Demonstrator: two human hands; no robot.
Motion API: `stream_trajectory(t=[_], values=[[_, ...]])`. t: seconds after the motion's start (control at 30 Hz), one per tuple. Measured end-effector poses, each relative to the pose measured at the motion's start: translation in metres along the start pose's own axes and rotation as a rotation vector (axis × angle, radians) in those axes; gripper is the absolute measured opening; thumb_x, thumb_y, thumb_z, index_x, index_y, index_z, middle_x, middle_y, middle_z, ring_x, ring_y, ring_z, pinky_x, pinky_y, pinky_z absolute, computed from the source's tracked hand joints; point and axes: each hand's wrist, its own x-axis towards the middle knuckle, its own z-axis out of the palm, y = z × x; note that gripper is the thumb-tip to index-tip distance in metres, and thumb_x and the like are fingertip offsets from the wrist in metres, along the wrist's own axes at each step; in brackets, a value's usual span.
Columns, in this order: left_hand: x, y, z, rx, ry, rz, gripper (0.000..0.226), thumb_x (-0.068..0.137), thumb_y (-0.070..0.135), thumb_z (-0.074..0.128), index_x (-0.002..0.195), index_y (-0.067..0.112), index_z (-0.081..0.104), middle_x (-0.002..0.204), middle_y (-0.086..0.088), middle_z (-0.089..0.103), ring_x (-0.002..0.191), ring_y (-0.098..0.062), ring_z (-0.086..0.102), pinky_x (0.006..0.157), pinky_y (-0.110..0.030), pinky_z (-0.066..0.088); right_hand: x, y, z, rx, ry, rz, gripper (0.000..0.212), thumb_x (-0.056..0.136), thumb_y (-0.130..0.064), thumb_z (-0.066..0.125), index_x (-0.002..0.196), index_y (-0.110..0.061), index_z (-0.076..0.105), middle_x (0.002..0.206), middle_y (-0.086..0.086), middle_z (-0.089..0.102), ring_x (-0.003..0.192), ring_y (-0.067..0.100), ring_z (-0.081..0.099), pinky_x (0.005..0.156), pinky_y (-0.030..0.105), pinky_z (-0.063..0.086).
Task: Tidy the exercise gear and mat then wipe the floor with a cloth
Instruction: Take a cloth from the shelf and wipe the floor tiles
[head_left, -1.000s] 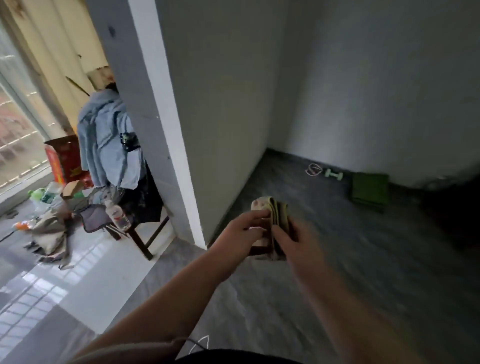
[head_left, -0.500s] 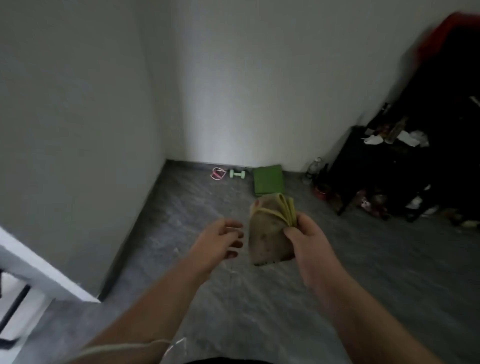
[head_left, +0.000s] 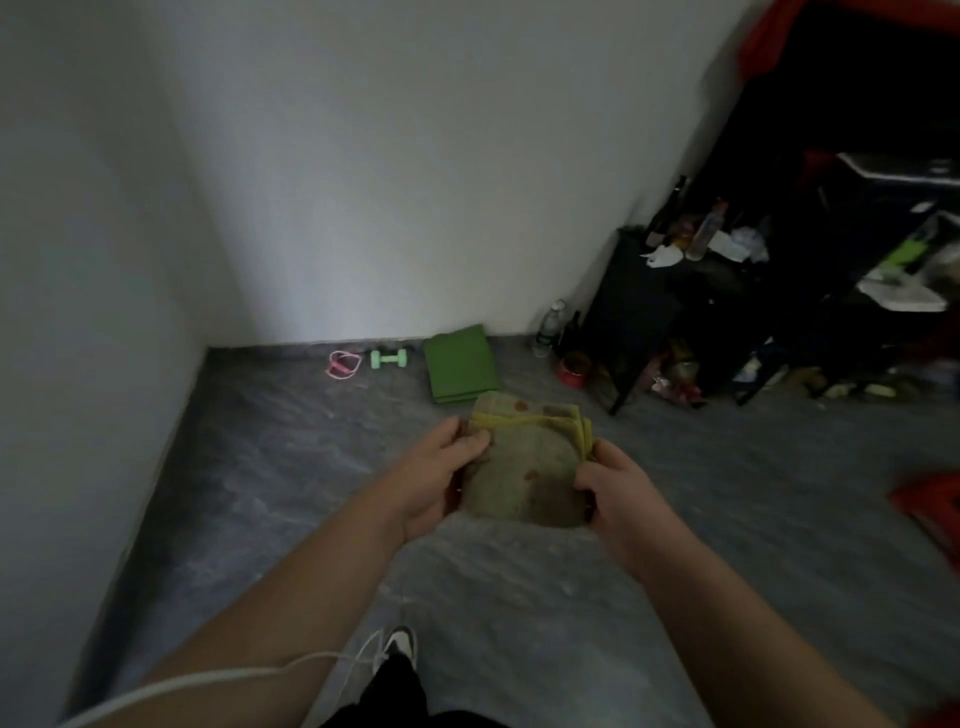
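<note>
A folded, stained yellow-green cloth (head_left: 524, 467) is held in front of me above the grey floor (head_left: 260, 467). My left hand (head_left: 434, 475) grips its left edge and my right hand (head_left: 621, 493) grips its right edge. Against the far wall lie a folded green mat (head_left: 460, 364), a mint-green dumbbell (head_left: 389, 358) and a pink band (head_left: 343, 364), side by side, well beyond my hands.
White walls close the left and far sides. A dark cluttered shelf (head_left: 649, 291) with bottles stands at the right, with a plastic bottle (head_left: 548, 328) and a red bowl (head_left: 572, 370) on the floor beside it. A red object (head_left: 930, 506) sits at the right edge.
The view has swung from the doorway into the room. My left hand, off the cloth half a second ago, now grips its left edge; the cloth faces up between both hands.
</note>
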Motion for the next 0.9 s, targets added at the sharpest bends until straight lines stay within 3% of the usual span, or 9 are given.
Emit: stream_trajectory(t=[0.07,0.2,0.33,0.43,0.53,0.6,0.73,0.83,0.9], values=[[0.045,0.026,-0.002,0.082,0.001,0.026,0.034,0.094,0.012,0.061,0.127,0.014,0.058,0.122,-0.016,0.067,0.112,-0.031,0.065,0.094,-0.047,0.053,0.034,-0.016,0.006,-0.031,0.006,0.011,0.021,0.095,-0.016,0.059,0.115,-0.019,0.061,0.108,0.006,0.072,0.096,0.025,0.071,0.085,0.046,0.058],[0.120,0.070,0.001,0.251,-0.101,0.044,0.037,0.094,0.009,0.063,0.129,0.018,0.055,0.124,-0.017,0.065,0.111,-0.032,0.065,0.096,-0.051,0.052,0.104,-0.045,0.009,0.018,0.139,0.012,0.023,0.092,-0.043,0.063,0.109,-0.027,0.067,0.104,-0.001,0.074,0.095,0.021,0.072,0.080,0.041,0.060],[0.180,0.086,0.024,0.372,-0.160,0.032,0.036,0.097,0.008,0.057,0.132,0.020,0.052,0.124,-0.010,0.066,0.110,-0.026,0.066,0.094,-0.048,0.055,0.162,-0.065,-0.004,-0.038,0.383,-0.157,0.013,0.098,-0.038,0.055,0.099,-0.032,0.067,0.100,-0.003,0.070,0.096,0.016,0.066,0.091,0.048,0.055],[0.230,0.078,0.044,0.393,-0.085,-0.005,0.033,0.096,0.011,0.059,0.128,0.017,0.054,0.123,-0.014,0.066,0.109,-0.028,0.066,0.095,-0.053,0.053,0.186,-0.075,-0.020,-0.212,0.554,-0.340,0.012,0.101,-0.034,0.049,0.097,-0.036,0.060,0.093,-0.014,0.064,0.088,0.002,0.060,0.084,0.038,0.053],[0.282,0.081,0.074,0.289,-0.147,-0.268,0.035,0.094,0.029,0.062,0.125,0.013,0.061,0.122,-0.017,0.067,0.109,-0.035,0.066,0.090,-0.052,0.054,0.215,-0.083,-0.061,-0.341,0.532,-0.440,0.012,0.100,-0.026,0.049,0.095,-0.035,0.054,0.084,-0.013,0.063,0.080,0.001,0.060,0.071,0.035,0.052],[0.320,0.083,0.100,0.268,-0.207,-0.341,0.036,0.094,0.037,0.060,0.122,0.014,0.064,0.115,-0.014,0.070,0.100,-0.030,0.069,0.079,-0.045,0.057,0.237,-0.087,-0.097,-0.399,0.500,-0.476,0.013,0.100,-0.023,0.048,0.100,-0.035,0.054,0.085,-0.012,0.063,0.080,0.003,0.061,0.070,0.035,0.052],[0.403,0.073,0.174,0.497,-0.203,-0.118,0.014,0.096,0.031,0.059,0.102,0.022,0.068,0.096,-0.005,0.073,0.086,-0.021,0.070,0.071,-0.036,0.055,0.300,-0.099,-0.172,-0.203,0.617,-0.421,0.017,0.102,-0.020,0.044,0.100,-0.033,0.056,0.090,-0.017,0.063,0.085,0.000,0.060,0.073,0.025,0.049],[0.461,0.065,0.233,0.816,-0.184,0.160,0.010,0.098,0.025,0.058,0.093,0.026,0.066,0.086,0.010,0.070,0.081,-0.010,0.066,0.068,-0.014,0.048,0.360,-0.110,-0.223,-0.060,0.680,-0.238,0.016,0.103,-0.026,0.042,0.105,-0.029,0.057,0.097,-0.011,0.063,0.093,0.010,0.060,0.087,0.040,0.050],[0.493,0.060,0.268,1.016,-0.096,0.326,0.007,0.099,0.027,0.054,0.096,0.033,0.057,0.086,0.020,0.060,0.080,0.004,0.056,0.065,-0.006,0.039,0.393,-0.123,-0.253,-0.024,0.691,-0.170,0.016,0.103,-0.027,0.040,0.107,-0.025,0.055,0.095,-0.009,0.059,0.097,0.019,0.059,0.086,0.038,0.047]])
